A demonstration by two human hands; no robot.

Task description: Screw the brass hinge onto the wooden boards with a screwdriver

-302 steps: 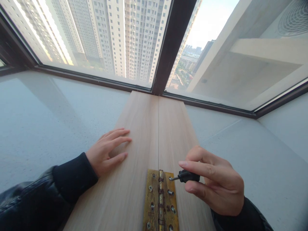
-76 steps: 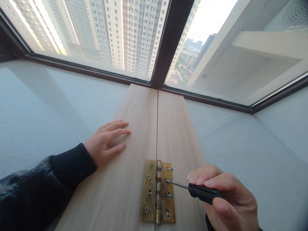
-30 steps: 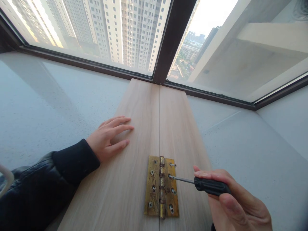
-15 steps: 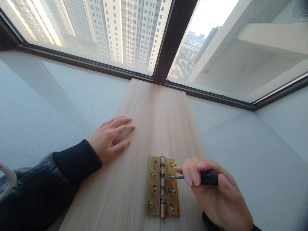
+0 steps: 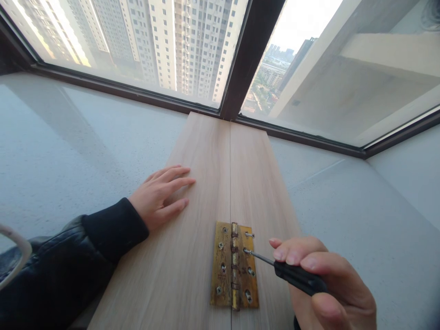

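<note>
Lower and farther right than half a second ago, my right hand point(image 5: 338, 286) has shifted back along the screwdriver point(image 5: 281, 270), which now slants where it lay nearly level. My grip is closed around its black handle point(image 5: 300, 277). Its tip meets the second screw point(image 5: 246, 250) down on the right side of the worn brass hinge point(image 5: 234, 266), which straddles the seam between two pale boards point(image 5: 249, 165). My left hand point(image 5: 156, 198) rests spread on the left board point(image 5: 204, 151), holding nothing. Beyond stands the dark window frame point(image 5: 240, 68).
</note>
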